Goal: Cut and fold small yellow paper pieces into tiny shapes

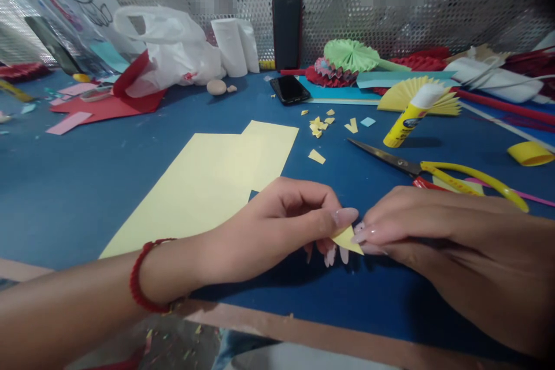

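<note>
Between both hands, yellow paper.

Our left arm reaches in from the near left. Our left hand pinches, thumb on top. Our right hand pinches too, its fingers close beside the left thumb.

A red braided bracelet and long, glossy nails
Over at eight o'clock, the bracelet rings the wrist of the left hand, thick and corded, a small goldish piece on its lower edge; toward four o'clock, both that hand and the right hand show pale pink, shiny nails.
</note>
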Tool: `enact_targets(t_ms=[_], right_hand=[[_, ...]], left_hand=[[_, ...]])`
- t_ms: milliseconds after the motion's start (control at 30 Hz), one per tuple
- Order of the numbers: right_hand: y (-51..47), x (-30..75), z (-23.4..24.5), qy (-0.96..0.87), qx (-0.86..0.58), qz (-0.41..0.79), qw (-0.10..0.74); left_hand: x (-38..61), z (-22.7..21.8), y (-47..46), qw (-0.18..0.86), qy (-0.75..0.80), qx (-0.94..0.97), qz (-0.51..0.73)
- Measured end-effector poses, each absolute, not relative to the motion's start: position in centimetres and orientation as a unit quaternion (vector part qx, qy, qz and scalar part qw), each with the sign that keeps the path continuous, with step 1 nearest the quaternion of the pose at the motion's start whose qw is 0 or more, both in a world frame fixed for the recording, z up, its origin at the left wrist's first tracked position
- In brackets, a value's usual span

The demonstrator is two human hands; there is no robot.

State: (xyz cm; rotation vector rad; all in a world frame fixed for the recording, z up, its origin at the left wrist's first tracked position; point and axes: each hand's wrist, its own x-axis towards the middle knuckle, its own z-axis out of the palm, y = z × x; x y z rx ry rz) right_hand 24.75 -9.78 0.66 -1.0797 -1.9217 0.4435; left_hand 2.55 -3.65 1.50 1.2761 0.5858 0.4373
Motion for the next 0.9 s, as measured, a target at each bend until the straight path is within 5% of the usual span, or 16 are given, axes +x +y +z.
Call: enact_targets(t_ms=[333,533,900], right_hand=[[-9.5,24.2,-0.1,-0.648,-0.479,0.390,0.445],[-9.3,23.8,0.3,-0.531,-0.516,0.520,0.426],[-9.2,23.9,-0.2,-0.536,-0.493,0.554,0.403]], left_hand=[[2.0,1.3,-3.2,0.760,0.256,0.559,0.210],[1.8,1.6,-3.3,0.647,0.256,0.680,0.232],[1.8,2.0,-3.1,0.557,0.235,0.774,0.188]])
